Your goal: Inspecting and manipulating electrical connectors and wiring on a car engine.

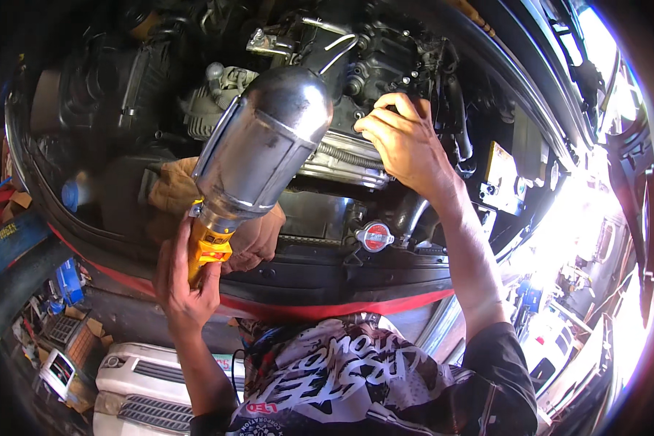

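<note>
My left hand (185, 287) grips the yellow handle (208, 251) of a work lamp. Its shiny metal reflector hood (265, 142) points up and away into a car's engine bay. My right hand (403, 142) reaches into the bay, fingers curled down onto a dark engine part (385, 54) just above a corrugated metal hose (345, 156). Whether the fingers pinch something small cannot be made out.
A red-and-silver radiator cap (375, 236) sits at the bay's front edge. A tan work glove (251, 236) lies behind the lamp. A battery (503, 178) is to the right. A red bumper edge (327, 309) runs across below. A white car front (149, 389) is at lower left.
</note>
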`<state>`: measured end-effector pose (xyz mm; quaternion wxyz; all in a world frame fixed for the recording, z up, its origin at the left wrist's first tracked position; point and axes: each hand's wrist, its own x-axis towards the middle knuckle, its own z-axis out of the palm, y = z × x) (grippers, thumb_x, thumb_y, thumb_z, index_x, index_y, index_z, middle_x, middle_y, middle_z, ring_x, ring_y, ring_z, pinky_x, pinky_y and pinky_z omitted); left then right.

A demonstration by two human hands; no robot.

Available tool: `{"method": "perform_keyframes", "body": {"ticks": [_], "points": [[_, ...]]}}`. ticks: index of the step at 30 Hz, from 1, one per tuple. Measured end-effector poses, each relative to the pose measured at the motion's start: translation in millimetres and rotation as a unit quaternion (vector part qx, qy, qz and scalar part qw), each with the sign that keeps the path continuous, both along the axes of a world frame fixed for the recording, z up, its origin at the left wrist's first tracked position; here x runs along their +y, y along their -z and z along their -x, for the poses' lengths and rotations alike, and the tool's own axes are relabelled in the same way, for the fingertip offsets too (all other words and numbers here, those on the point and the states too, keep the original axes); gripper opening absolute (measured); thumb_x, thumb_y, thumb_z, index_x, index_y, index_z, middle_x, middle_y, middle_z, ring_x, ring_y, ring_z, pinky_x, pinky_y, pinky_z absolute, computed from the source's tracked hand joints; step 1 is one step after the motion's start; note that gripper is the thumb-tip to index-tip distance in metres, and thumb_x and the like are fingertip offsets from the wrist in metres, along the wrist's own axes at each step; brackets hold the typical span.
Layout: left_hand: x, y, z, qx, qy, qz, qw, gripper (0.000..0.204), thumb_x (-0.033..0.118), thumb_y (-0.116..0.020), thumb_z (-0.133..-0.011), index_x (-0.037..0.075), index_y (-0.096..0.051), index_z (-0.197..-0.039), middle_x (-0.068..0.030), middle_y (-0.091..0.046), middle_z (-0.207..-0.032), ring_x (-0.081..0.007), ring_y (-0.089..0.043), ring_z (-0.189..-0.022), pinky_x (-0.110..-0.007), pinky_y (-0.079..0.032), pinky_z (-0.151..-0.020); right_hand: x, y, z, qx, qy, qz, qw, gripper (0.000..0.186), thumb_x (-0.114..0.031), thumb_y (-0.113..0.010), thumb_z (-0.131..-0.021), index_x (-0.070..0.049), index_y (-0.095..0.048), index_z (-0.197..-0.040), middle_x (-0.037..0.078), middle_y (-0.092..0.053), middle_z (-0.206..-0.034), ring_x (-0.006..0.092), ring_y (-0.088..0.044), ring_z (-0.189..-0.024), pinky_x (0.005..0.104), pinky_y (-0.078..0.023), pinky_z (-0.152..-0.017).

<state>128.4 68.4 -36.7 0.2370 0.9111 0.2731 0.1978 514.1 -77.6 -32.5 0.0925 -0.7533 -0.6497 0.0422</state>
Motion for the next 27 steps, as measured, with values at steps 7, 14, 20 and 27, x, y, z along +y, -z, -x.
{"method": "perform_keyframes", "body": {"ticks": [7,14,20,27], "points": [[1.8,-1.5,-1.3,-0.021,0.011,0.021,0.999,0.068,0.013,-0.080,-0.090,-0.002,-0.054,-0.151,-0.0170,-0.068,-0.144,-0.0399,-0.070,-0.106,-0.047,-0.057,-0.094,10.5,11.3,3.8,-0.008,0.014,-0.009,1.000,0.011,-0.013,-0.071,-0.095,-0.010,-0.071,-0.105,0.001,-0.072,-0.100,0.0215,-0.061,-0.113,0.0431,-0.041,-0.101],[2.3,-4.8,-3.8,-0.025,0.015,0.015,0.999,0.066,0.012,-0.082,-0.090,-0.002,-0.056,-0.150,-0.0130,-0.068,-0.147,-0.0377,-0.071,-0.105,-0.045,-0.058,-0.092,10.6,14.6,1.0,-0.073,-0.028,-0.009,0.997,0.012,-0.019,-0.074,-0.095,-0.011,-0.070,-0.104,0.001,-0.070,-0.099,0.0206,-0.060,-0.109,0.0412,-0.043,-0.099],[4.3,-4.8,-3.5,-0.037,0.022,0.013,0.999,0.068,0.010,-0.082,-0.089,-0.001,-0.055,-0.151,-0.0128,-0.068,-0.147,-0.0371,-0.071,-0.103,-0.045,-0.058,-0.092,14.9,3.6,2.4,-0.086,-0.054,0.033,0.994,0.010,-0.017,-0.071,-0.096,-0.011,-0.071,-0.104,0.002,-0.069,-0.099,0.0217,-0.062,-0.109,0.0411,-0.045,-0.101],[4.9,-4.5,-6.9,-0.054,0.025,0.027,0.998,0.067,0.010,-0.081,-0.089,-0.001,-0.056,-0.150,-0.0140,-0.067,-0.147,-0.0367,-0.071,-0.103,-0.045,-0.058,-0.090,14.9,8.4,0.2,-0.123,-0.090,0.011,0.988,0.011,-0.016,-0.071,-0.096,-0.010,-0.071,-0.105,0.004,-0.069,-0.100,0.0228,-0.063,-0.110,0.0420,-0.046,-0.102]]}}
